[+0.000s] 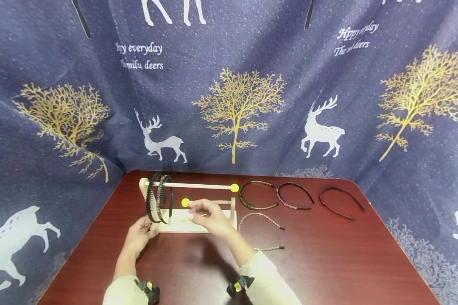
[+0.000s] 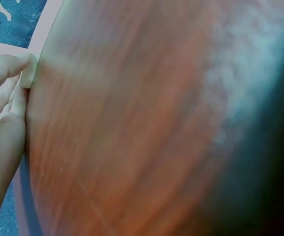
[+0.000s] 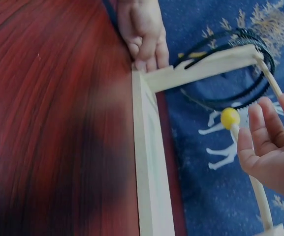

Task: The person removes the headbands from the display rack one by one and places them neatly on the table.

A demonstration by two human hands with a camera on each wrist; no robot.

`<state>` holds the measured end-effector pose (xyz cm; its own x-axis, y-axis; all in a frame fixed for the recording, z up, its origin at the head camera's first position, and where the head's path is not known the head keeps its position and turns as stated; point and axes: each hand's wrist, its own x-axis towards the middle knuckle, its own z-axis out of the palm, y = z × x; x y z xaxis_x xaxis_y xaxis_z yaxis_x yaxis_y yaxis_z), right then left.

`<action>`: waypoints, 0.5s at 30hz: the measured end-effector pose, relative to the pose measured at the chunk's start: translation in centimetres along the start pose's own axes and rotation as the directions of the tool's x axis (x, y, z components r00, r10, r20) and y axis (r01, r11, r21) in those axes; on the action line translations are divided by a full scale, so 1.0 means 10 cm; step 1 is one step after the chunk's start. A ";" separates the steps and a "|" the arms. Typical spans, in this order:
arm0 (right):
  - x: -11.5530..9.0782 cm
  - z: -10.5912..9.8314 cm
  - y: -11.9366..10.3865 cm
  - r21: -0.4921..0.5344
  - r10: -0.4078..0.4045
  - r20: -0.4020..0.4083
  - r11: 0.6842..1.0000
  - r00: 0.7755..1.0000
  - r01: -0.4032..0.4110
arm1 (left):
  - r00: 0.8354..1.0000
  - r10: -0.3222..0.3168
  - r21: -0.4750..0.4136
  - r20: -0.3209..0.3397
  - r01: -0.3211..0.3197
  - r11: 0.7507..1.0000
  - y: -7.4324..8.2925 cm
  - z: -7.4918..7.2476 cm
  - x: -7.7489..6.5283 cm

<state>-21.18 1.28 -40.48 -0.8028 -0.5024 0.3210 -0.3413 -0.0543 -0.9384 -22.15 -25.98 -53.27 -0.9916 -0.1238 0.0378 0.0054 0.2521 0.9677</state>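
Observation:
A pale wooden headband stand point(image 1: 198, 227) has two rods with yellow ball ends. My left hand point(image 1: 137, 237) holds its left base corner, pinched between thumb and fingers in the left wrist view. Beside the lower rod's yellow ball point(image 3: 230, 118) is my right hand point(image 1: 210, 215), its fingers spread and holding nothing; whether they touch the rod I cannot tell. On the upper rod point(image 1: 198, 185), near its left end, hang a black toothed headband point(image 1: 149, 199) and a dark glittery headband point(image 1: 159, 201).
Several headbands lie on the dark red table point(image 1: 328, 262): a braided light headband point(image 1: 256, 214) close to the stand, a gold-and-dark headband point(image 1: 246, 202), a pinkish headband point(image 1: 283, 202) and a dark red headband point(image 1: 333, 208). A blue patterned cloth point(image 1: 213, 140) hangs behind the table.

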 end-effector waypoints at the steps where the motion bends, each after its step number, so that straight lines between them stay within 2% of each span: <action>1: 0.01 0.03 0.00 0.009 -0.005 -0.001 1.000 1.000 0.005 | 1.000 0.002 0.001 0.001 -0.002 1.000 0.00 0.00 0.00; 10: 0.17 0.23 0.01 0.082 0.017 -0.030 0.997 0.999 -0.015 | 0.999 -0.032 0.009 0.010 0.032 0.999 0.02 -0.01 -0.02; 15: 0.31 0.33 0.17 0.126 0.025 -0.035 0.992 0.999 -0.021 | 0.998 -0.054 0.025 0.021 0.053 0.998 0.05 -0.03 -0.02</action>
<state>-22.63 -3.27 -41.53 -0.8277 -0.4733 0.3014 -0.2602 -0.1522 -0.9535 -21.88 -26.05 -52.70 -0.9930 -0.1168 -0.0195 -0.0506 0.2695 0.9617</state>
